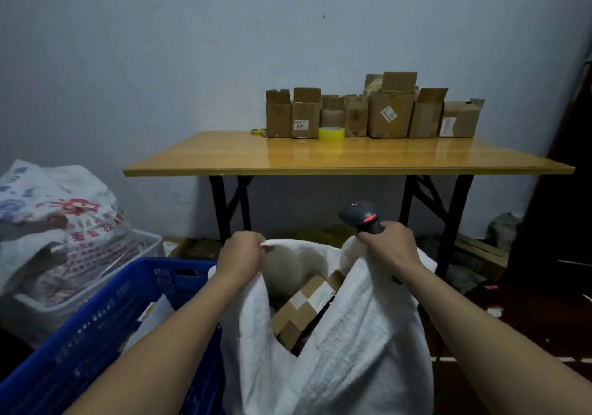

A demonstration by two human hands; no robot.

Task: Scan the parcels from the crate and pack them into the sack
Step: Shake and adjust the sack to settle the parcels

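Sack: white woven fabric, standing low in the centre with its mouth held open, touching the blue slotted crate on its left. Inside the mouth lies a brown cardboard parcel, tilted, with its long axis running from lower left to upper right and its upper end toward the right side of the sack. It bears a white label and a pale rectangular one, with tape across the seam; the print on both is too small to read.

The left hand pinches the sack's left rim with curled fingers. The right hand is wrapped round the handle of a dark scanner, with the sack's right rim bunched beneath it. The scanner head points up and to the left, and a red light glows on it.

Behind stands a yellow-topped desk on black folding legs, carrying a row of open cardboard boxes and a roll of yellow tape. Several boxes bear white labels, which are illegible. At far left, a white bag printed with red and blue characters, too blurred to read, rests in a pale basket.
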